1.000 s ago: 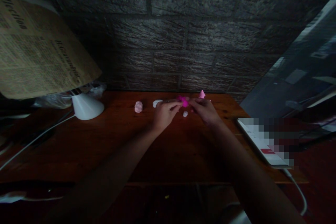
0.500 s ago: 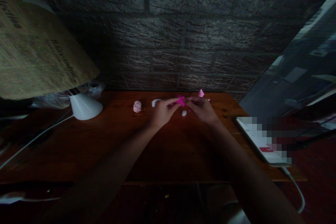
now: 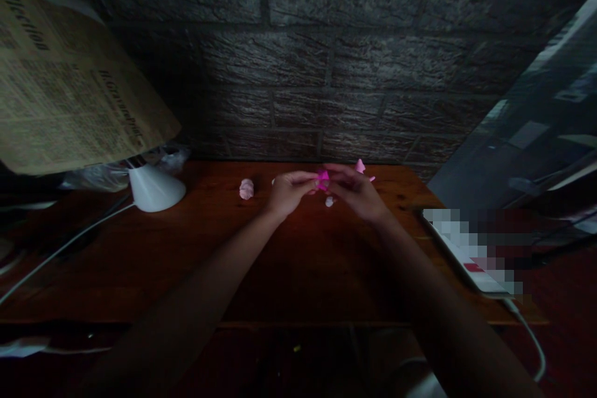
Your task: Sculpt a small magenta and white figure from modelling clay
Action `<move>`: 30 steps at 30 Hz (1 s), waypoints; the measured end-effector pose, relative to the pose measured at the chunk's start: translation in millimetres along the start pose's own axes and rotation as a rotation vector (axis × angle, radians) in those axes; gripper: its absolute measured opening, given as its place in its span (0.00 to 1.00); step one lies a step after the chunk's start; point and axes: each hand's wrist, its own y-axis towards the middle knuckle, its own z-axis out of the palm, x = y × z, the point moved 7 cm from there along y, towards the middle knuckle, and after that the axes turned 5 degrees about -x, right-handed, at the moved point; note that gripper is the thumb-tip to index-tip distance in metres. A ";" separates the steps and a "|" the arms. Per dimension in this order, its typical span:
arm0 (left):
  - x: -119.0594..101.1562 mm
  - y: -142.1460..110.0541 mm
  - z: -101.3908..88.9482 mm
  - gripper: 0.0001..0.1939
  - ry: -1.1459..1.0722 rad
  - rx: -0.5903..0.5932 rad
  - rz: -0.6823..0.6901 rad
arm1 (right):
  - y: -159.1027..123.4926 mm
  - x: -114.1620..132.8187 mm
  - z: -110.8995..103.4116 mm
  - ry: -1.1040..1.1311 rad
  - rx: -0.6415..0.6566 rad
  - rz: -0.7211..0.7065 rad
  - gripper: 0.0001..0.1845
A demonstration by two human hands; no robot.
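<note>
A small bright magenta piece (image 3: 323, 179), clay-like in look, is held above the wooden table between my two hands. My left hand (image 3: 288, 194) pinches its left side between thumb and fingertips. From the right, the fingers of my right hand (image 3: 358, 193) close round the other side and cover part of it. Just below the fingers lies a small whitish lump (image 3: 329, 201). Behind my right hand stands a pink pointed piece (image 3: 360, 166). A pale pink lump (image 3: 246, 189) rests left of my left hand, which hides most of a white piece (image 3: 273, 181).
On the left stands a lamp with a white cone base (image 3: 156, 189) and a newsprint shade (image 3: 79, 87); its cable crosses the table (image 3: 280, 273). Clear plastic (image 3: 97, 177) lies behind it. A white device (image 3: 471, 261) with a cable is at the right edge. A brick wall (image 3: 298, 62) closes the back.
My right fingers have come in over the magenta piece, which is now more covered. My left hand hides more of the white piece. The whole view has shifted slightly.
</note>
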 end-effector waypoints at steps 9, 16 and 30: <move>7.1 -3.3 8.1 0.11 -0.302 0.026 -0.246 | 0.3 8.6 0.6 0.077 0.000 -0.099 0.12; 6.0 -5.1 10.9 0.05 -0.315 0.034 -0.291 | 0.5 4.7 1.5 0.106 -0.044 -0.035 0.15; 10.2 5.6 -6.9 0.08 -0.284 -0.212 -0.206 | -3.0 10.7 9.0 0.012 -0.136 -0.106 0.09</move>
